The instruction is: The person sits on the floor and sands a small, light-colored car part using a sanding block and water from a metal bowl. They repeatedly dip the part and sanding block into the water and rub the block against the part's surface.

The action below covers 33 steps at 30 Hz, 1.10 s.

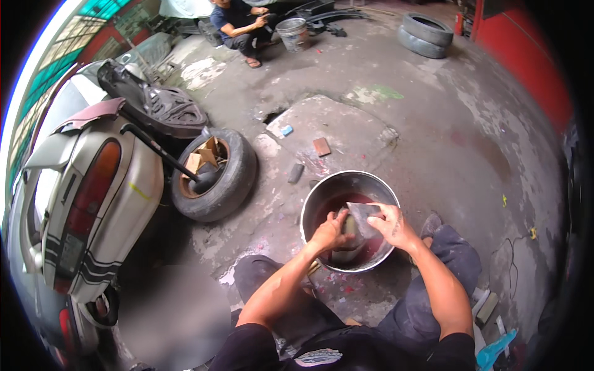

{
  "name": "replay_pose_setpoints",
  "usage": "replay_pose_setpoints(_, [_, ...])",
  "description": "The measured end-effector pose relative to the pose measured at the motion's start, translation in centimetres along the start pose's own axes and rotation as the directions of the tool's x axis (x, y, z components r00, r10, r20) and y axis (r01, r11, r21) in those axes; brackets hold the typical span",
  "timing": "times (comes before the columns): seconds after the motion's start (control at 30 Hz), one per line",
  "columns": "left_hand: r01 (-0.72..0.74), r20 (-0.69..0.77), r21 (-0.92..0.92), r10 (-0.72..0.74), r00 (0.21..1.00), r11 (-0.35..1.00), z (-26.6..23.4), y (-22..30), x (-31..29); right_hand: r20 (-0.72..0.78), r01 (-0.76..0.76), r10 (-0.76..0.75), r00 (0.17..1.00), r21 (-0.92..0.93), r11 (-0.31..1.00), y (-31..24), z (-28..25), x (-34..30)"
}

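Between my knees stands a round metal basin (304, 217) with reddish water in the bottom. Over it, my right hand (396, 227) pinches a grey sheet (361, 217) that looks like sandpaper, one pointed corner turned up to the left. My left hand (329, 235) is inside the basin, its fingers curled against an olive-coloured piece (352, 229) just left of the sheet. That piece is partly hidden, and I cannot tell its exact kind.
On the floor beyond the basin lie a dark block (296, 173), a reddish-brown block (322, 146) and a small blue piece (286, 130). A wheel (238, 179) and white vehicle body parts (117, 204) fill the left. Another person (238, 25) squats by a bucket (292, 36) far off.
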<state>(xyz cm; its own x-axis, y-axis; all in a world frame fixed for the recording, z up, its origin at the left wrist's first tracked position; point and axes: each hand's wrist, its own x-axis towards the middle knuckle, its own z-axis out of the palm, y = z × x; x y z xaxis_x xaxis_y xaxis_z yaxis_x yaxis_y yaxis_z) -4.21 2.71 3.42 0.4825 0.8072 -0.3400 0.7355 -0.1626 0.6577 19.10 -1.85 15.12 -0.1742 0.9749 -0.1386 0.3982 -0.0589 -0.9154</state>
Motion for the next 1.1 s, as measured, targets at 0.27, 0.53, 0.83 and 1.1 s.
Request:
replay_pose_setpoints(0.27, [0.064,-0.087,-0.042,-0.067,0.994,0.997,0.1,0.3,1.1,0.03,-0.014,0.015,0.999,-0.044,0.999,0.0,0.2,-0.5])
replay_pose_setpoints(0.53, [0.031,-0.098,-0.065,-0.037,0.995,0.997,1.9,-1.1,0.2,-0.059,0.011,-0.016,0.998,-0.078,0.997,1.0,-0.8,-0.6])
replay_pose_setpoints(0.83, [0.112,-0.047,0.152,-0.106,0.993,0.982,-0.1,0.3,0.1,-0.036,0.097,-0.104,0.994,-0.162,0.982,0.5,-0.2,0.0])
replay_pose_setpoints(1.1, [0.139,-0.098,0.251,-0.117,0.988,0.958,-0.4,0.2,0.2,-0.016,0.168,-0.175,0.984,-0.206,0.964,1.0,-0.1,0.4])
